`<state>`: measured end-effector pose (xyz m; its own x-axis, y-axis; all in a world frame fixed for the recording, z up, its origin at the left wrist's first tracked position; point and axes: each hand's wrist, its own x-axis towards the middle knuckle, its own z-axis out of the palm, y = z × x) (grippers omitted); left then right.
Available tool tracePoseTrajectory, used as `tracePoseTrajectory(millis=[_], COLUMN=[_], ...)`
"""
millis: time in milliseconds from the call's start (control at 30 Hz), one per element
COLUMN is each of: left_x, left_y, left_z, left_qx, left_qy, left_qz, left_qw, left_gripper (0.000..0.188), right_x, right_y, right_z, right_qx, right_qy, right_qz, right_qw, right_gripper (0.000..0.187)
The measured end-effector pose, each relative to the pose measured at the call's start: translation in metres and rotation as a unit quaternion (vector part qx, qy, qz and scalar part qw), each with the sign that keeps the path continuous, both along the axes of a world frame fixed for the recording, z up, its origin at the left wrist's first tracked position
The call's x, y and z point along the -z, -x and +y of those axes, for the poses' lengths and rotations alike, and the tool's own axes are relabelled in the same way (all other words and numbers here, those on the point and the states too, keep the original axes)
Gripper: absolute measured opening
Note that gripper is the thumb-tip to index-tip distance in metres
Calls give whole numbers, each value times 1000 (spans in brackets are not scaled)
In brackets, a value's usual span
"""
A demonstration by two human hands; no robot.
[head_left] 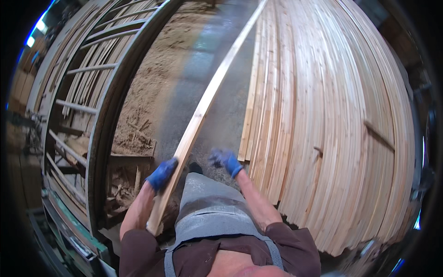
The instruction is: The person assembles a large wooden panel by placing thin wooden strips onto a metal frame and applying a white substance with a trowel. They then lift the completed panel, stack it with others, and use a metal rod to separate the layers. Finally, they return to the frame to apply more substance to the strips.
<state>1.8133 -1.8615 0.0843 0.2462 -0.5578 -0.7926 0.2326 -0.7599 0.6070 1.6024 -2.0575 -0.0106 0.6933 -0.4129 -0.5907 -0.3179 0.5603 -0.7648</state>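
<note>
Plank [201, 112] aslant (far end rightward)

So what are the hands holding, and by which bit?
The blue-gloved left hand holds a long, pale wooden board by its left side, near its closer end. The blue-gloved right hand looks empty, though it's blurred.

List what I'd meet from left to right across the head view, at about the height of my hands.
Ladder-like frame → blue-gloved left hand → long wooden board → blue-gloved right hand → broad stack of boards.
</note>
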Motion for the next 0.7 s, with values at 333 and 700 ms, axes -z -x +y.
tracePoseTrajectory(millis=[333,700], left_x=[8,-30], left_y=[-86,-262], left_z=[325,-4], left_qx=[-46,52], left_qy=[-24,-13], left_qz=[-66,-603], left_qw=[996,796], left_gripper=[28,22], right_x=[-5,-27], right_y=[-308,-477], right_z=[-93,-47], right_qx=[201,107], right_qy=[-238,-164], right_qz=[-216,-40], right_qw=[926,980], right_gripper=[27,34])
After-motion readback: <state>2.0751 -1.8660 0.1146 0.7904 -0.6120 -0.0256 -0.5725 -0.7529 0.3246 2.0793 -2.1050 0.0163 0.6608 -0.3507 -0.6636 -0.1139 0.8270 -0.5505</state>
